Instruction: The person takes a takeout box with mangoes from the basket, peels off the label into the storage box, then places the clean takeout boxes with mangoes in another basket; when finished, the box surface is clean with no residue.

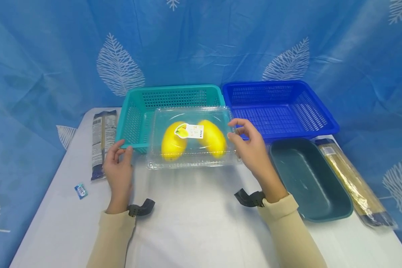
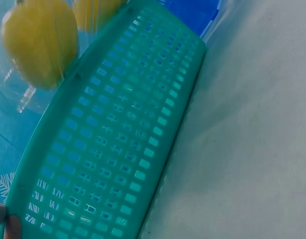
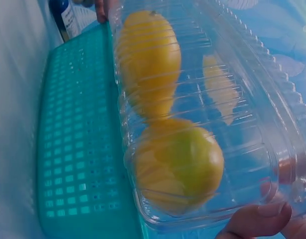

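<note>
Though hidden overhead, thumb point(image 3: 252, 219) under clamshell point(image 3: 203, 124)

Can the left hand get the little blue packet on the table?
Probably yes. The left hand grips the teal basket's corner, and the little blue packet lies on the bare table just to its left, with nothing between them. It would have to let go first.

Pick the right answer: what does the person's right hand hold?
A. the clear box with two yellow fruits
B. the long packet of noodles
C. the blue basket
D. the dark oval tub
A: the right hand pinches the end of the clear box with two yellow fruits, over the teal basket.
</note>
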Demonstrator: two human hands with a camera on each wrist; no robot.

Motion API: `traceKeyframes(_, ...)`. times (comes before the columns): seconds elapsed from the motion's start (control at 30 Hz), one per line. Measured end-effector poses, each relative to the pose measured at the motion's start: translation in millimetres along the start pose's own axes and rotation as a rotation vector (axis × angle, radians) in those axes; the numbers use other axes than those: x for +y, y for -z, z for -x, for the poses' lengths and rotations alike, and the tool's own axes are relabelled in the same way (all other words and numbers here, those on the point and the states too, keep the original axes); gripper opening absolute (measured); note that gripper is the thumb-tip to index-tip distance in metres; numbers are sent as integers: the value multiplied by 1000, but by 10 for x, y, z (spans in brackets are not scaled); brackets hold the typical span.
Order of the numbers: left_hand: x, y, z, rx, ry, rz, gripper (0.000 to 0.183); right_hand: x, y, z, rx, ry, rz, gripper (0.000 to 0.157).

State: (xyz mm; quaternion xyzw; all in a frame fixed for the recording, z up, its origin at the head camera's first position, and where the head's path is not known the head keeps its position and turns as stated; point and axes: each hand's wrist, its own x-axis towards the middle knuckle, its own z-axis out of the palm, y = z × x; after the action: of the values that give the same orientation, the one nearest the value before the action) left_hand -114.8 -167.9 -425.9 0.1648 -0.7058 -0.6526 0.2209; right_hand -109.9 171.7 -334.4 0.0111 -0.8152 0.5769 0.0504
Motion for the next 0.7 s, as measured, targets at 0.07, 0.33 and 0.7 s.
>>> traceKeyframes(0.07,-1,-4,0,0,-7,-4,39,-4,21,54,-9,-2,5,25)
traceKeyframes(0.33,1,-5,13,9,-27,0,36,34,80,259,-36,32,-7,24)
traceKeyframes(0.7,-15,-14,20,8,-29,-5,37,213,158,603,-39,48,-44,24)
